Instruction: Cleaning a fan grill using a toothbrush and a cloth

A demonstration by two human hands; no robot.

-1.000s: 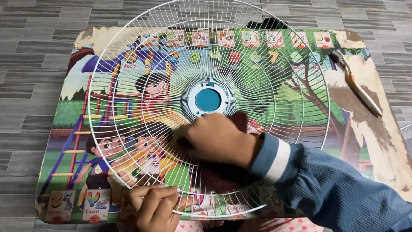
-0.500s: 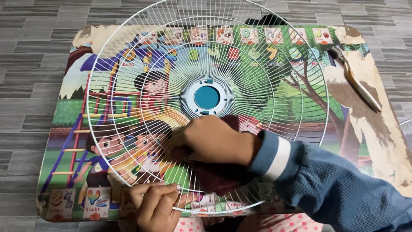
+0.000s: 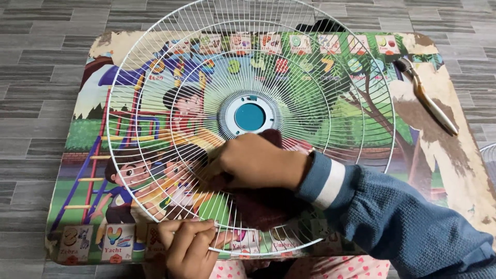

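Note:
A white wire fan guard point(image 3: 155, 77) with a round blue hub point(image 3: 250, 116) lies flat on a small table point(image 3: 449, 175) with a colourful cartoon top. My right hand point(image 3: 258, 160) presses a dark maroon cloth point(image 3: 263, 206) onto the guard's wires just below the hub. A blue sleeve with a white band covers that arm. My left hand point(image 3: 188, 243) pinches the guard's rim at the near edge, fingers curled around the wire.
Metal pliers point(image 3: 426, 95) lie on the worn right side of the table. Grey tiled floor point(image 3: 36, 77) surrounds the table. Part of another white wire guard point(image 3: 488, 157) shows at the right edge. A dark object point(image 3: 323, 25) peeks from behind the guard at the top.
My right hand and the cloth have shifted slightly on the wires below the hub. My left hand keeps its hold on the rim.

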